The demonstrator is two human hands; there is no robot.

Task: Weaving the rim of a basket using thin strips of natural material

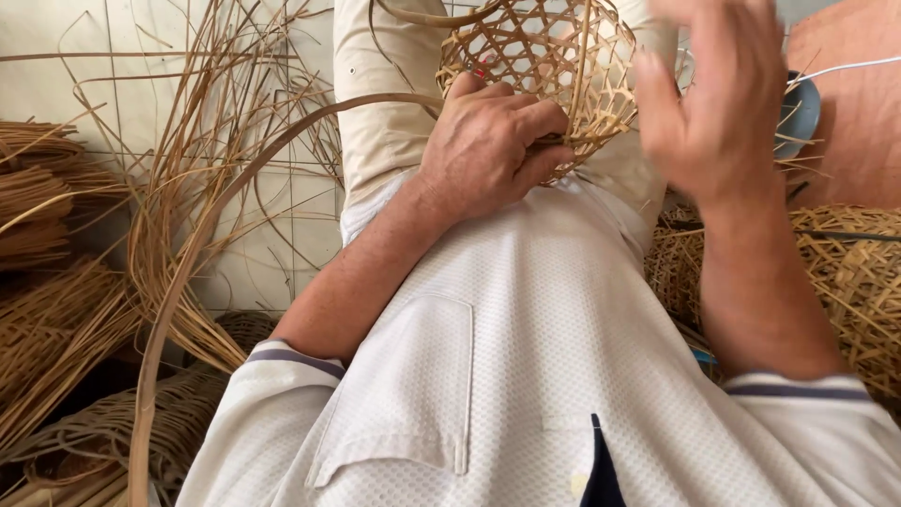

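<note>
A small open-weave bamboo basket (554, 66) rests on my lap, against my beige trousers. My left hand (493, 141) is closed on the basket's near rim, fingers curled over the woven edge. My right hand (718, 94) is raised beside the basket's right side, blurred, fingers apart and holding nothing. A long flat bamboo strip (202, 244) arcs from the basket area down past my left arm to the bottom left.
Loose bamboo strips (225, 122) fan over the tiled floor at left. Bundles of strips (47, 310) lie at far left. Woven baskets (854, 272) are stacked at right. A grey-blue object (800, 113) with a white cable sits at upper right.
</note>
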